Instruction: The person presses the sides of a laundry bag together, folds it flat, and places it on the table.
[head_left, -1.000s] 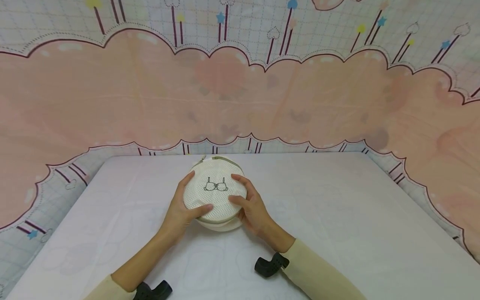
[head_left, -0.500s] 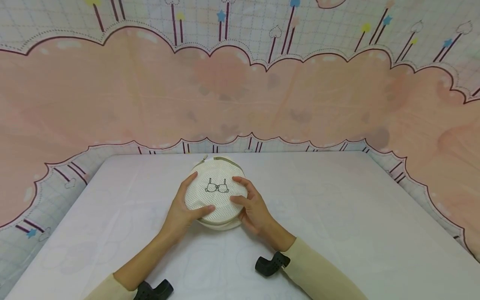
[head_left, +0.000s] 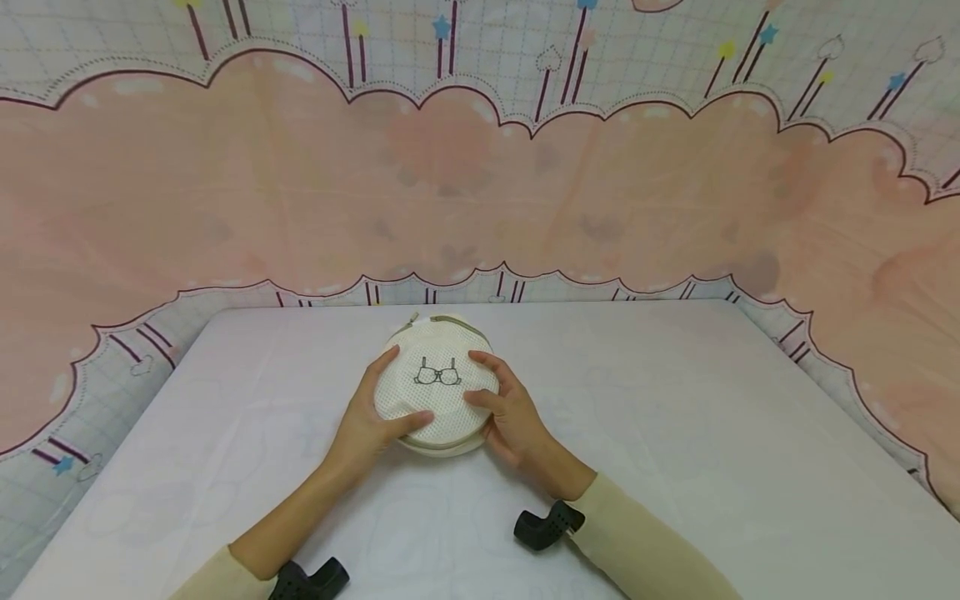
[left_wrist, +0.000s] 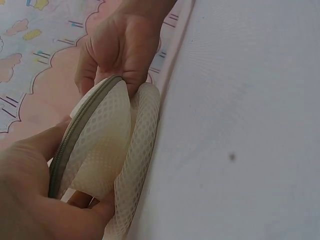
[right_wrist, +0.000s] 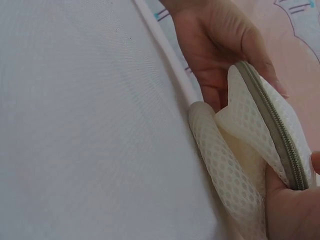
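Both hands hold a round, cream mesh bra laundry bag (head_left: 442,404) above the white table, its printed face turned up toward the head camera. A small bra outline is drawn on that face. My left hand (head_left: 367,421) grips the left side, thumb across the front. On the right side my right hand (head_left: 521,421) pinches the rim, with thumb and index finger on the front. A green-grey zipper (left_wrist: 82,125) runs round the edge. In the right wrist view, the soft mesh wall (right_wrist: 225,167) sags in folds below the zipper. Fingers behind the bag are mostly hidden.
The white-covered table (head_left: 712,433) spreads out around the hands. Behind it hangs a peach and white patterned cloth (head_left: 337,192). Black wrist-worn devices (head_left: 549,527) sit at both sleeve cuffs.
The laundry bag and both hands have drifted slightly to the right. Both grips look the same as before.
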